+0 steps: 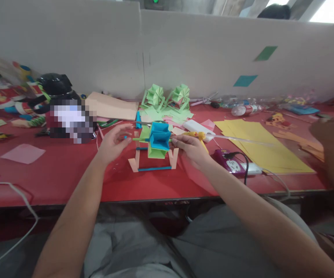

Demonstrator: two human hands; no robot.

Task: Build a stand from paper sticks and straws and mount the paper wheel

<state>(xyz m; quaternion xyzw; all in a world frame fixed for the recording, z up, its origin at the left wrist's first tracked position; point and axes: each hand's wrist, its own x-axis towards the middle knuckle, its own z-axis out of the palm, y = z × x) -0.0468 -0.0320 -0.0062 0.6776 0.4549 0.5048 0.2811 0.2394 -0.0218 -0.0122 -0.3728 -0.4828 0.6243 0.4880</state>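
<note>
A folded paper wheel [159, 135], blue on top and lime green below, sits on a thin green rod over a small paper stand. The stand has peach legs [174, 159] and blue crossbars [154, 168]. My right hand [190, 147] pinches the rod's right end with thumb and fingertips. Left of the wheel, my left hand [112, 142] is open, thumb and fingers apart beside the rod's left end [136, 139]. A tiny blue bit [125, 137] shows between those fingers; whether it touches them I cannot tell.
Behind stand two light green paper models [181, 94]. A yellow glue gun [202, 136], a purple power strip [232, 164] and yellow sheets [259, 141] lie rightward. Another person's hand [324, 129] is at far right. A pink sheet [23, 153] and a white cable [22, 197] lie left.
</note>
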